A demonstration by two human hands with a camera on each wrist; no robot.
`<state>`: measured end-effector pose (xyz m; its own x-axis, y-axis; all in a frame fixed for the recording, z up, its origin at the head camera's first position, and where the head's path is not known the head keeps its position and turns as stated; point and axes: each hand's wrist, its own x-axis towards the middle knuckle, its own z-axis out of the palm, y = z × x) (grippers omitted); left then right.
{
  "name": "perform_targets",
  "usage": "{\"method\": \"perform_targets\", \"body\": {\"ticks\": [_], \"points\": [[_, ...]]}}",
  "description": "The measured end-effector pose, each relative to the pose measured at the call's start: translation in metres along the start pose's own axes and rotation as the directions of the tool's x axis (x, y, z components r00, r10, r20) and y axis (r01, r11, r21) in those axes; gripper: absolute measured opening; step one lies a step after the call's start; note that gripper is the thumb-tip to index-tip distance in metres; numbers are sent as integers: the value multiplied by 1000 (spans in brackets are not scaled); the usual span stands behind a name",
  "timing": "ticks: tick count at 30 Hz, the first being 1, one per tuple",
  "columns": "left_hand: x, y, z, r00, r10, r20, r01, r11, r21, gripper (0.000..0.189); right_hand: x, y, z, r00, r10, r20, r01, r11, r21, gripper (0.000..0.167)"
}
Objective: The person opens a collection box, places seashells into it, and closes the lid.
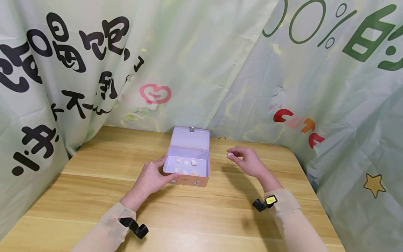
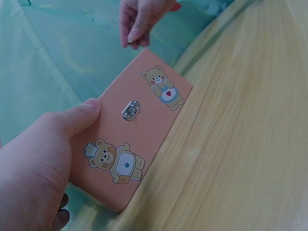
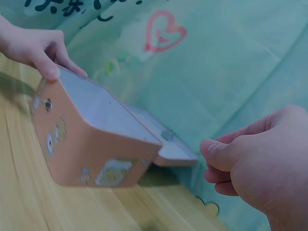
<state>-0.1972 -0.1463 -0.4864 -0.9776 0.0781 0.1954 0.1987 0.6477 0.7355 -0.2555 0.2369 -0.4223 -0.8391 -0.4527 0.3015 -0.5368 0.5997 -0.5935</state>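
Note:
A hinged tin box (image 1: 186, 181) stands on the table with its lid (image 1: 190, 138) tipped back. Outside it is orange with bear pictures; inside it is pale lilac. Several small whitish shell-like pieces (image 1: 194, 162) lie spread on its floor. My left hand (image 1: 153, 176) grips the box's left end, the thumb over the front rim. To the right of the box, above the table, my right hand (image 1: 248, 161) pinches a small whitish shell-like piece (image 1: 231, 154) between thumb and fingers. In the right wrist view the fingers hide that piece.
The wooden table (image 1: 189, 217) reaches back to a pale printed curtain (image 1: 201, 70), which hangs behind and along both sides. A metal catch (image 1: 191, 130) sits on the raised lid's edge. Black wrist cameras (image 1: 135, 227) are worn on both forearms.

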Motion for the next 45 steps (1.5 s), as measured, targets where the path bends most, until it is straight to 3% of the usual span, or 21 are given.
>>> {"method": "perform_targets", "body": {"ticks": [4, 15, 29, 45], "points": [[0, -1, 0, 1000, 6, -3, -6, 1000, 0, 112, 9, -9, 6, 999, -51, -6, 51, 999, 11, 24], [0, 0, -1, 999, 31, -18, -31, 999, -19, 106, 33, -34, 31, 997, -64, 32, 61, 995, 76, 19], [2, -1, -1, 1000, 16, -3, -16, 1000, 1, 106, 56, -48, 72, 988, -117, 103, 98, 980, 171, 23], [1, -1, 0, 999, 34, -16, -33, 999, 21, 110, 59, -48, 102, 987, -63, 147, 29, 975, 221, 20]]}}
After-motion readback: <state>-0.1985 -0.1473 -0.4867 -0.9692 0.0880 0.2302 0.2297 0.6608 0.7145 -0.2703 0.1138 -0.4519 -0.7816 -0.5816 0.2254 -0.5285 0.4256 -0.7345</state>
